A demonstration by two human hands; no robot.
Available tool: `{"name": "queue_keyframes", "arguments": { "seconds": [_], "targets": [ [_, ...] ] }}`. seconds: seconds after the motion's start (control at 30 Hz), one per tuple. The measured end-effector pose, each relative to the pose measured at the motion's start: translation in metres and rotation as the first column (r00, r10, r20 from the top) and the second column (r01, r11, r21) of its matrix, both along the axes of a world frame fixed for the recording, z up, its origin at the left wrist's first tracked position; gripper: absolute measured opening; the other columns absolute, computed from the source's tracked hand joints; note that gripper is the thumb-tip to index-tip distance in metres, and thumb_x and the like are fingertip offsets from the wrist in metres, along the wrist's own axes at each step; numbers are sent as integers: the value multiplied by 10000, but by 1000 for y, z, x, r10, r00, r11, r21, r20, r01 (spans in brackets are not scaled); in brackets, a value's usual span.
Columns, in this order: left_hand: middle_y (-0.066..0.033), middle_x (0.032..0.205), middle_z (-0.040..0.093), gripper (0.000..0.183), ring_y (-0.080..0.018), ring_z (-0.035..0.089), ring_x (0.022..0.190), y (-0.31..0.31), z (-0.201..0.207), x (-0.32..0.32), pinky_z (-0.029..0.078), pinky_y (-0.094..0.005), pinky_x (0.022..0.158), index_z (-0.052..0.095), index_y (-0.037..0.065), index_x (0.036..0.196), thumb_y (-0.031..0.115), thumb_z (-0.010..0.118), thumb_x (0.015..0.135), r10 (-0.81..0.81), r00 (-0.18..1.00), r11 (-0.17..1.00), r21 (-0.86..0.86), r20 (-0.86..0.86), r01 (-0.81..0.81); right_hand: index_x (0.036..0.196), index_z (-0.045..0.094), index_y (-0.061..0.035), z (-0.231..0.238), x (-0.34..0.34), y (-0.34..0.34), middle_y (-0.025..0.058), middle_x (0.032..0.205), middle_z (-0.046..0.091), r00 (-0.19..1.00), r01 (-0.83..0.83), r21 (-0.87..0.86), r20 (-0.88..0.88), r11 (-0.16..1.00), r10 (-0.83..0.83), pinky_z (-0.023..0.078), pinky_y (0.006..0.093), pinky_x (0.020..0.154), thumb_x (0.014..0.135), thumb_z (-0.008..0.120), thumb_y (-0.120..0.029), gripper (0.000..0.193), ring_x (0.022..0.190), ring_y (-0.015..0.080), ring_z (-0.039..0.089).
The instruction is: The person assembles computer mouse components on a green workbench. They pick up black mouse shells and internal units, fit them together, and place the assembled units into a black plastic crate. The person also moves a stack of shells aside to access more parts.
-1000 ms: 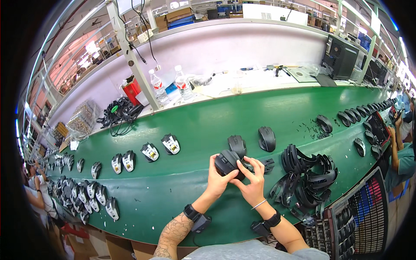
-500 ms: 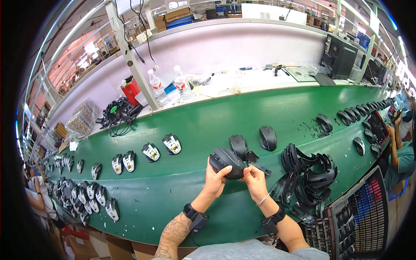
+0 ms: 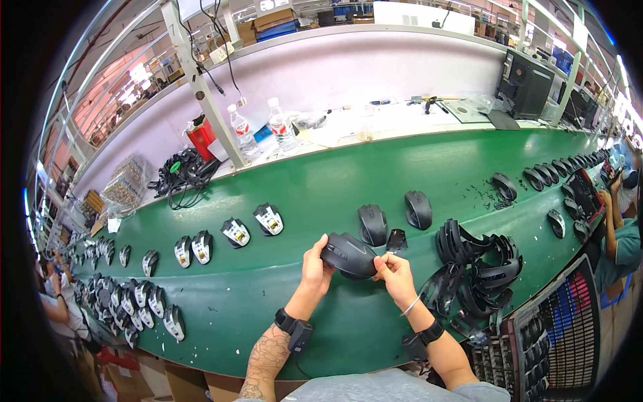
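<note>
Between my two hands a black computer mouse (image 3: 349,255) is held above the near part of the green bench. My left hand (image 3: 315,265) grips its left end, fingers wrapped round it. The thumb and fingers of my right hand (image 3: 394,273) pinch its right end. Just beyond lie a black mouse (image 3: 372,224) and another black mouse (image 3: 418,210). A small dark shell piece (image 3: 397,240) lies close to my right hand. To the right is a heap of curved black plastic shells (image 3: 479,268).
Mice with pale undersides (image 3: 235,232) lie spaced along the left, with a pile of them (image 3: 127,305) nearer. A black slotted tray (image 3: 559,335) stands at the lower right. Bottles (image 3: 281,125) stand on the white ledge. At the right, another person's arm (image 3: 611,218) reaches in.
The held mouse has turned and shifted slightly in my hands. My left hand has moved a little left and its thumb has come off the top. The shell piece now shows apart from the mouse.
</note>
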State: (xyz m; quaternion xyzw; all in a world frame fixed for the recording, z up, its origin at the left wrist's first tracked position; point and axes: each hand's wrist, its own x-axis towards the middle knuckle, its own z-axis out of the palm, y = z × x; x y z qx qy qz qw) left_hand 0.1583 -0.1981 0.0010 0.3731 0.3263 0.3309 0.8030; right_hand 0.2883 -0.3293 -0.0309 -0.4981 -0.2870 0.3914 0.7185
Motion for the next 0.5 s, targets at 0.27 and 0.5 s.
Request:
{"name": "queue_keyframes", "arguments": {
  "seconds": [0.27, 0.5],
  "targets": [
    [-150, 944, 662, 575, -233, 668, 787, -4, 25, -6, 525, -315, 713, 622, -41, 979, 519, 510, 908, -211, 977, 971, -120, -16, 208, 901, 618, -25, 15, 6, -7, 65, 764, 644, 912, -140, 18, -387, 990, 136, 516, 247, 604, 963, 494, -394, 394, 607, 125, 595],
    [-133, 705, 658, 389, -178, 646, 611, -27, 37, 3, 471, -218, 547, 652, -62, 845, 316, 584, 906, -381, 856, 846, 243, -348, 475, 904, 624, -30, 8, 15, -8, 75, 761, 651, 870, -119, -39, -486, 992, 85, 510, 243, 588, 964, 485, -406, 405, 603, 117, 598]
  ]
}}
